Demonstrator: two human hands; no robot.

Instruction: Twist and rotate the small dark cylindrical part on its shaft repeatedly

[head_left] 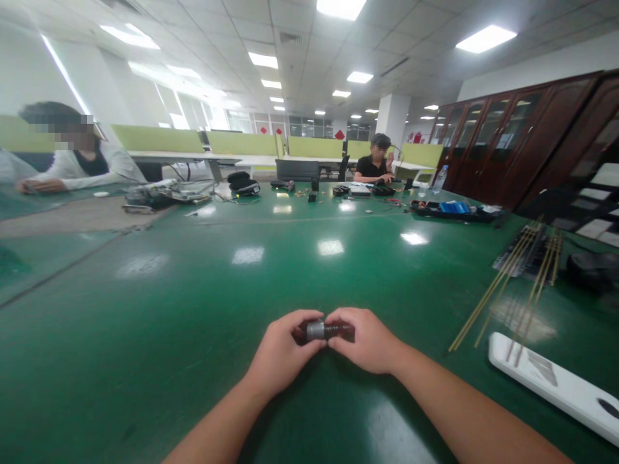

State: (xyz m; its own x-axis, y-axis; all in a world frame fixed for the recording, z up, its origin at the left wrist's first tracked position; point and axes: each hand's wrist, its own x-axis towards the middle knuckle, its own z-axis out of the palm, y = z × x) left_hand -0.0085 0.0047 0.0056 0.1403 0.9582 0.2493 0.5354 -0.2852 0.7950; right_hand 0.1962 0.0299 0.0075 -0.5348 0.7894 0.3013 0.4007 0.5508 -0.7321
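Observation:
In the head view, my left hand (283, 345) and my right hand (366, 338) meet low in the middle, over the green table. Between them lies a short grey metal cylinder (316, 331) with a darker, ridged, screw-like shaft (333, 331) extending to the right. The thumb and fingers of my left hand close around the cylinder's left side. My right hand curls about the shaft, its fingertips close to those of the left. Both outer ends of the piece are partly hidden by my fingers, and its exact kind is too small to tell.
Thin yellowish rods (503, 277) lie at right beside a long white object (556, 390). Farther back are a black tray (423, 211) holding blue items, a bottle (440, 180), a black pouch (244, 184) and a cable heap (159, 195). Two people sit across the table (232, 290).

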